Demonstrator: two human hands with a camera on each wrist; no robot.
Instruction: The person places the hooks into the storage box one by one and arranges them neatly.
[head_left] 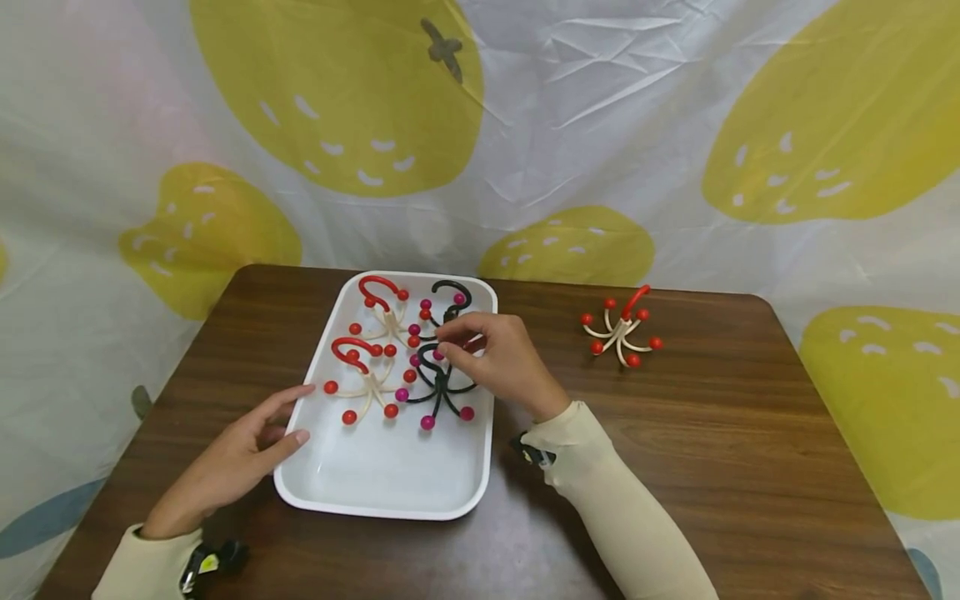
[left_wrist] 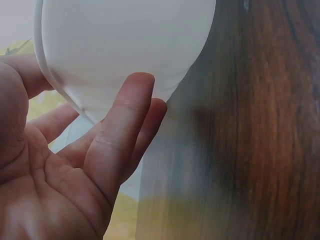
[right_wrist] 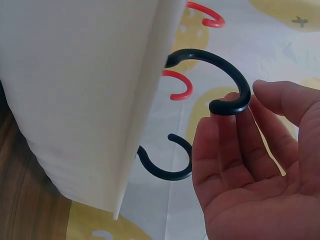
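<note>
A white tray (head_left: pixel 382 487) holds several spider-like pieces, each with a hooked top and ball-tipped legs. Two have red hooks and cream legs, such as the front cream piece (head_left: pixel 370 383). Beside them are a rear black piece (head_left: pixel 450 315) and a front black piece (head_left: pixel 440 383), both with magenta balls. My right hand (head_left: pixel 504 362) has its thumb and fingers around the curved end of a black hook (right_wrist: pixel 220 65). At the tray's left side, my left hand (head_left: pixel 236 458) touches the rim with extended fingers; its fingertips (left_wrist: pixel 140 85) lie against the white wall.
On the brown table (head_left: pixel 720 433), right of the tray, stands another red-hooked cream piece (head_left: pixel 621 332) with red balls. A fruit-patterned curtain (head_left: pixel 570 125) hangs behind the table. The tray's raised rim surrounds the pieces.
</note>
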